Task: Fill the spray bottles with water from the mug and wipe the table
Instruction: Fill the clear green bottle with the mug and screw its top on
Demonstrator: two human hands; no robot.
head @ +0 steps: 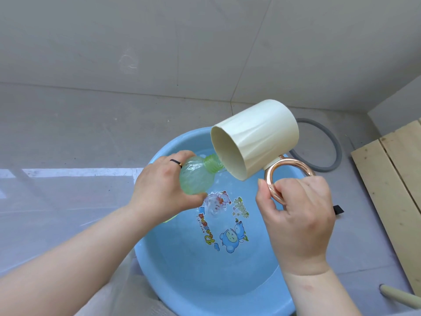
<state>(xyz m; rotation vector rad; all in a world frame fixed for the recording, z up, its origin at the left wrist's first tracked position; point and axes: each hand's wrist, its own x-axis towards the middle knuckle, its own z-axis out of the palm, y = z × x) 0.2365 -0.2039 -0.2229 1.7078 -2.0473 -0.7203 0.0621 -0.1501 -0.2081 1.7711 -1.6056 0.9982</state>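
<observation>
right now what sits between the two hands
In the head view, between the left hand and right hand shows only the water-filled blue plastic basin with its cartoon print; the tilted cream mug hangs just above.

Large pale grey wall tiles (159, 42) with thin grout lines meet a grey tiled floor (68, 133), all under soft, even light. A grey hose (335, 151) curves on the floor near the wall, and pale wooden planks (391, 179) lie along the right edge. A translucent sheet (57, 213) covers the left foreground, a bright patch of light showing through it
</observation>
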